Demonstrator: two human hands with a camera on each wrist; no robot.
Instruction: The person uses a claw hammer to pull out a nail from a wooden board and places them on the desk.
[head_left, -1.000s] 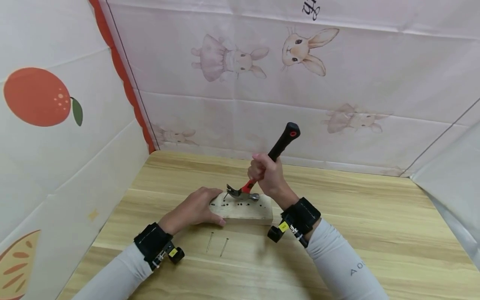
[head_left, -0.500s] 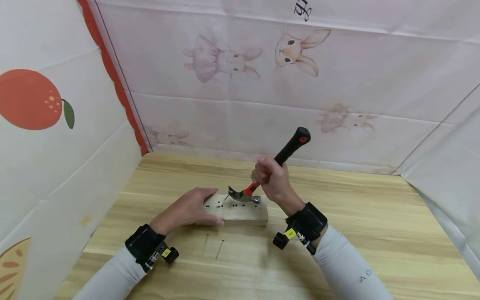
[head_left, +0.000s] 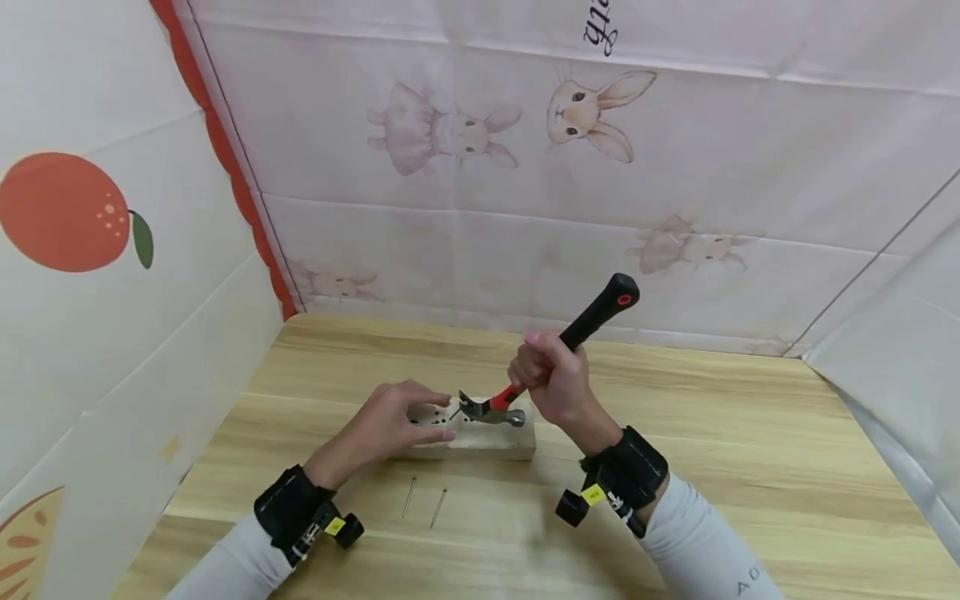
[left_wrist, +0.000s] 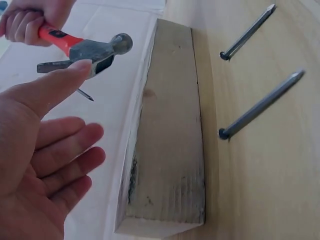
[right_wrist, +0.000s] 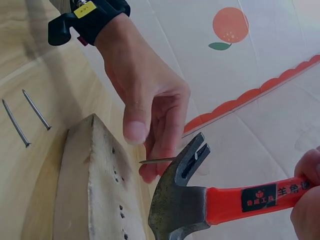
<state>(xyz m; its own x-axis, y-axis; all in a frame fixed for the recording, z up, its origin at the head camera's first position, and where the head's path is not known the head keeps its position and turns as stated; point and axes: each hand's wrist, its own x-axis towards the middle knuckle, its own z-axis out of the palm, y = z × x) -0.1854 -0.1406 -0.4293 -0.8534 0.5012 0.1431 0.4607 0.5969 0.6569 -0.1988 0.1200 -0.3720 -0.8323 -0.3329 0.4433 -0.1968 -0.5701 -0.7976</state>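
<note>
My right hand (head_left: 551,379) grips a claw hammer (head_left: 600,312) by its red and black handle, with the head low over a pale wooden block (head_left: 480,452). A nail (right_wrist: 157,161) is caught in the claw slot, its point sticking out clear of the block in the right wrist view. Beside it is my left hand (head_left: 382,425), thumb and fingers apart around the nail's point, holding nothing. Dark holes show along the block's top face. In the left wrist view, the left thumb overlaps the hammer head (left_wrist: 100,55).
Two loose nails (head_left: 408,497) lie on the wood-grain table (head_left: 712,467) in front of the block. Behind the table hangs a pale sheet (head_left: 480,250) with rabbit prints. Another sheet (head_left: 97,350) with fruit prints stands along the left.
My left hand has let go of the block's end and moved up and right toward the nail. The hammer has lifted slightly rightward, with the nail in its claw.
</note>
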